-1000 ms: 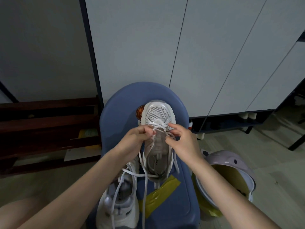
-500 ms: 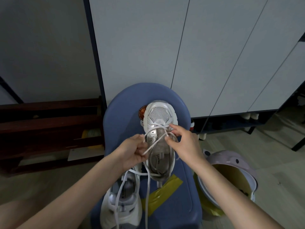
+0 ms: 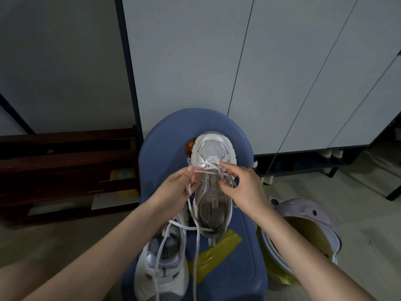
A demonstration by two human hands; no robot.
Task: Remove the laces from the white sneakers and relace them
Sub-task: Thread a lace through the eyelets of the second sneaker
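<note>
While the left hand (image 3: 176, 189) pinches a white lace (image 3: 196, 233), the right hand (image 3: 243, 187) pinches crossed strands over the far sneaker (image 3: 211, 161) on the blue chair (image 3: 165, 144).

A home entryway: tall white cabinet doors (image 3: 282, 72), wooden shoe rack (image 3: 65, 170).

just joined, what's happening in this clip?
A person is working the lace on a white sneaker lying on a blue chair. The left hand grips the lace; the right hand pinches it at the eyelets near the toe. A second sneaker lies nearer, its lace loose.
</note>
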